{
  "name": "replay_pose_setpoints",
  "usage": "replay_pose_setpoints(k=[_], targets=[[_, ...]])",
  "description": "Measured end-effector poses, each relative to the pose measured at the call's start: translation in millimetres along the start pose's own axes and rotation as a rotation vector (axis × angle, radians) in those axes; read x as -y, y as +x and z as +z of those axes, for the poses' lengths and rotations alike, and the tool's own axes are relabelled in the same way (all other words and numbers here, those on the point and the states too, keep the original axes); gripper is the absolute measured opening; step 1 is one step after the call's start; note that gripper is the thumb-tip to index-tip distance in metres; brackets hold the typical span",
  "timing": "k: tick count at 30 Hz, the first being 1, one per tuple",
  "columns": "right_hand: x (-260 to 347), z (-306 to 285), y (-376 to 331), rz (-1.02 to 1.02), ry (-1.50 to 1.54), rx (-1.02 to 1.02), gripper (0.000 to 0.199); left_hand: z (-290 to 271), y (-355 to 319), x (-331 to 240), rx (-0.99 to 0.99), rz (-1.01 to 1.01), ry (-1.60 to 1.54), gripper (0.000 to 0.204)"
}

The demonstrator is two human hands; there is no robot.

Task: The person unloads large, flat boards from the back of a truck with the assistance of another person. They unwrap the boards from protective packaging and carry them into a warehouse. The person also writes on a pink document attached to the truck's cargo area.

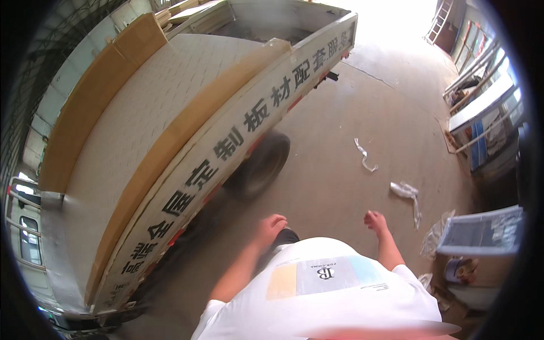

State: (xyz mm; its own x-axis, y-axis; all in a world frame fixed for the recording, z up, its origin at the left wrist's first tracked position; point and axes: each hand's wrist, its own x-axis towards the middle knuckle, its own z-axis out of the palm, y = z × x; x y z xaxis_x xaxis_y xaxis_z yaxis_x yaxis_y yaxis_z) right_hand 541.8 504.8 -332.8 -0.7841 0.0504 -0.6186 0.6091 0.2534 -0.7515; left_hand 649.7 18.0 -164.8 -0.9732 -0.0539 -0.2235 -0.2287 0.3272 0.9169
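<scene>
Both of my hands hang low in front of my body, touching nothing that shows. My left hand (272,228) is loosely closed and nothing appears in it; its fingers are a little blurred. The side of a flatbed truck (190,187) is the nearest thing to it, and a truck tyre (260,167) stands just beyond. My right hand (375,221) is curled into a loose fist over the bare floor, with no object visible in it. Stacked on the truck bed is a large pale sheet (153,96) with brown cardboard edging (187,122) along its sides.
Crumpled white plastic wrap (405,191) and a thin white strip (365,156) lie on the concrete floor (334,141). A wrapped blue-grey panel (481,231) sits at the right, near a cardboard box (487,269). Farther back, a rack (481,124) lines the right wall and a ladder (439,22) leans.
</scene>
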Motion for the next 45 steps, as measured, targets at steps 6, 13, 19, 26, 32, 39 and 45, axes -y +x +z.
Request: replay_pose_setpoints(k=[6, 13, 19, 26, 32, 39, 45], targets=[[298, 53, 127, -0.479, 0.126, 0.034, 0.029, -68, 166, -36, -0.156, 0.253, 0.129, 0.015], [514, 97, 217, -0.780, -0.092, 0.234, 0.026, -143, 370, -187, -0.411, 0.740, 0.367, 0.006], [691, 125, 302, -0.978, -0.073, 0.340, 0.025, -210, 504, -293, -0.534, 0.829, 0.635, 0.012], [903, 258, 399, -1.362, -0.657, 0.617, 0.042, -269, 622, -298, -0.502, 0.244, 0.990, 0.028], [912, 381, 479, -1.294, -1.204, 0.918, 0.082, -275, 691, -245, -0.377, 0.134, 1.312, 0.050], [877, 381, 500, -0.794, -0.647, 1.232, 0.062, -267, 725, -239, -0.470, 0.297, 1.416, 0.066], [876, 381, 497, -0.921, -0.570, 1.270, 0.049, -256, 721, -231, -0.438, 0.262, 1.517, 0.064]])
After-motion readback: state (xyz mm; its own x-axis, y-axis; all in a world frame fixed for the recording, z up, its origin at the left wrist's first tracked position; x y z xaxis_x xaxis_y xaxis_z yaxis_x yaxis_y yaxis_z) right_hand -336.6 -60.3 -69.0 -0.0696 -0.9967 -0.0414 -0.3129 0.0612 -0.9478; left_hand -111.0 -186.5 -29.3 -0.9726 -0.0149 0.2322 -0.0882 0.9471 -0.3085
